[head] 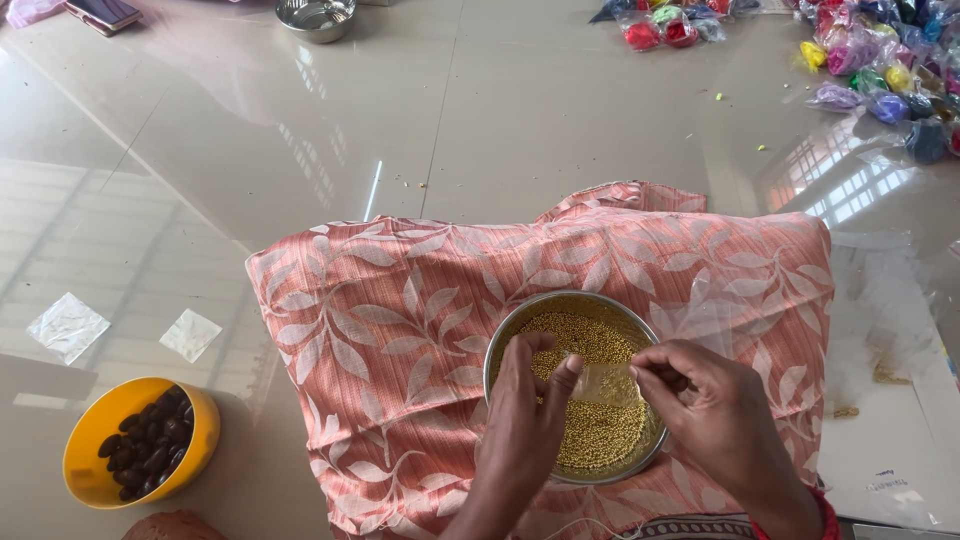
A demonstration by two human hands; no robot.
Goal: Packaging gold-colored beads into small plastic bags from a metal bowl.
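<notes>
Between my two hands I hold a small clear plastic pouch over the steel bowl of tiny golden beads. The pouch looks feather-light, limp and slippery — I judge it best pinched at its top edges, one side per hand. My left hand has its fingers closed narrowly on the pouch's near edge; my right hand pinches the opposite edge, fingertips curled tight. The beads lie loose just beneath the fingers — they would scatter easily. The bowl sits on peach leaf-patterned cloth; a yellow bowl of dark seeds stands well off beyond my left hand.
</notes>
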